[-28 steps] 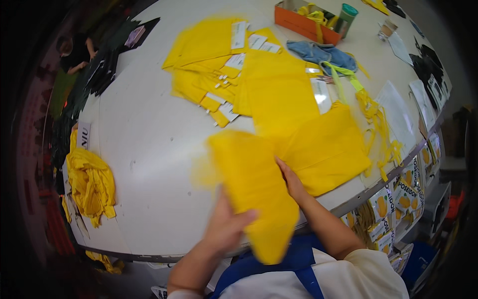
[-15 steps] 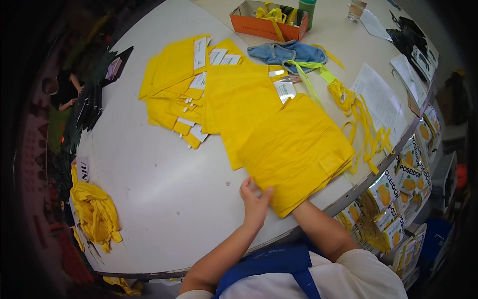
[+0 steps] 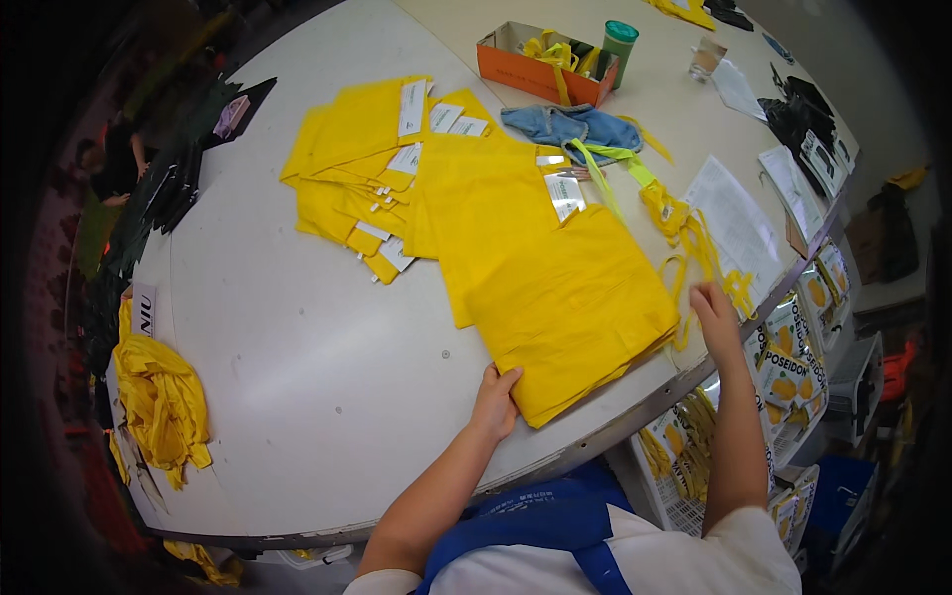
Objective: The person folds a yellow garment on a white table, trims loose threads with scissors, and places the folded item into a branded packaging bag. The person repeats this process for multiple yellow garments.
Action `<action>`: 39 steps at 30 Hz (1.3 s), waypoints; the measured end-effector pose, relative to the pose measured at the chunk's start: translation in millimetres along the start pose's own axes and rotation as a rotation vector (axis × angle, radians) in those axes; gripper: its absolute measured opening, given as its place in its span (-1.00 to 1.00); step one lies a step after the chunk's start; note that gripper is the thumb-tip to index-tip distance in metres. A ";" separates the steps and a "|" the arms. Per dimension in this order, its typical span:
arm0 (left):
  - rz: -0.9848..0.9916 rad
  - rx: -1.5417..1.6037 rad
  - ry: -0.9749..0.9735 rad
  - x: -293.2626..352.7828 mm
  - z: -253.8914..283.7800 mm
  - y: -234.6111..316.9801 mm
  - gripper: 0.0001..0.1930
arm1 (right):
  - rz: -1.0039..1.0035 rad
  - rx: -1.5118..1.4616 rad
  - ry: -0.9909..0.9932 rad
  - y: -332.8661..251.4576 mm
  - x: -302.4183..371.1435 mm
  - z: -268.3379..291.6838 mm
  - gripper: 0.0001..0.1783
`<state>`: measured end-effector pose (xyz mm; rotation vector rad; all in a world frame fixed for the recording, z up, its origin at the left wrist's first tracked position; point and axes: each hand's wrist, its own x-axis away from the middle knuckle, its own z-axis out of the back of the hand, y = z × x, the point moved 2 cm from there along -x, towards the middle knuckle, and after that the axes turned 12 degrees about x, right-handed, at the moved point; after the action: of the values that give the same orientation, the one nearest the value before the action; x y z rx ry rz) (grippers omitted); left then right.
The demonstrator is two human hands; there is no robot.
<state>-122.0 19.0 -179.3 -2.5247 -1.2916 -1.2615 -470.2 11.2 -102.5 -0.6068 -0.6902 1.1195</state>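
A thick stack of folded yellow cloth (image 3: 575,307) lies at the table's near right. My left hand (image 3: 499,402) grips its lower left corner, thumb on top and fingers partly hidden beneath. To the right of the stack, my right hand (image 3: 716,309) is raised beside the loose yellow straps (image 3: 706,248), its fingers curled; what they hold, if anything, I cannot make out. Farther left, more folded yellow pieces (image 3: 347,129) overlap in a fan, with white tags (image 3: 412,107) along their right edges. Another flat yellow piece (image 3: 481,198) reaches under the stack.
An orange box (image 3: 540,74) of yellow straps and a green cup (image 3: 619,50) stand at the back. A denim piece (image 3: 570,129) and papers (image 3: 734,213) lie nearer. Crumpled yellow cloth (image 3: 164,407) sits far left. Packets fill white baskets (image 3: 684,511) beyond the right edge.
My right hand has come out from under the stack and moved up to its right side. My left hand has closed on the lower left corner. The view has shifted slightly.
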 end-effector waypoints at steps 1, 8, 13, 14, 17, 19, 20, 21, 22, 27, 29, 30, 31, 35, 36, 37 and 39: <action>-0.014 -0.013 0.018 0.6 -4.6 2.3 -0.55 | -0.002 0.227 0.185 -15.8 -20.2 -4.4 -0.54; -0.089 -0.065 -0.046 23.5 -0.9 35.4 -0.47 | -0.004 0.404 -0.250 -58.5 -29.8 -39.8 -0.40; -0.034 0.287 -0.155 100.8 92.4 97.8 -0.43 | -0.045 0.328 -0.544 -114.3 73.3 -100.1 -0.40; -0.107 0.349 -0.206 108.0 101.5 97.0 -0.42 | -0.089 0.304 -0.621 -112.0 92.0 -119.8 -0.39; -0.317 0.409 -0.025 118.5 149.1 75.4 -0.42 | 0.278 0.422 -0.935 -113.4 119.2 -158.4 -0.52; -0.423 0.327 0.077 123.0 160.5 60.8 -0.43 | 0.105 0.353 -0.757 -156.9 88.9 -144.2 -0.53; -0.474 0.246 0.057 124.4 157.8 57.8 -0.44 | 0.285 0.354 -0.517 -167.2 66.7 -145.0 -0.50; -0.522 0.164 0.035 124.6 154.2 56.4 -0.45 | 0.458 0.343 -0.270 -176.2 45.1 -148.4 -0.46; -0.489 0.224 0.059 126.1 148.5 55.2 -0.38 | 0.480 0.318 -0.283 -179.8 22.9 -166.9 -0.37; -0.443 0.148 0.191 120.2 110.6 42.8 -0.27 | 0.212 0.419 -0.864 -171.8 -21.0 -227.1 -0.06; -0.525 0.138 0.194 108.0 112.4 28.8 -0.20 | 0.219 0.409 -0.942 -156.2 -34.3 -228.3 0.01; -0.551 0.099 0.169 108.6 106.5 28.2 -0.21 | 0.223 0.435 -0.976 -166.3 -34.3 -221.9 -0.01; -0.521 0.236 0.129 113.6 104.6 28.7 -0.27 | 0.180 0.439 -1.058 -168.3 -38.5 -223.7 -0.03; -0.327 0.499 0.016 112.5 115.5 12.0 -0.43 | -0.153 0.330 -1.287 -181.0 -45.6 -230.3 -0.11; -0.266 0.499 0.008 112.3 115.1 10.7 -0.45 | -0.275 0.272 -1.322 -185.6 -42.0 -234.3 -0.13; -0.227 0.490 0.008 113.4 114.2 9.7 -0.47 | -0.235 0.278 -1.315 -192.3 -37.6 -235.8 -0.14; -0.148 0.471 0.006 119.1 108.1 9.9 -0.49 | -0.156 0.288 -1.299 -203.1 -27.2 -235.7 -0.14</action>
<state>-6.8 131.1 -168.0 -2.1271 -1.5757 -0.8510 -179.0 -101.5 -109.9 0.5222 -1.5923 1.3628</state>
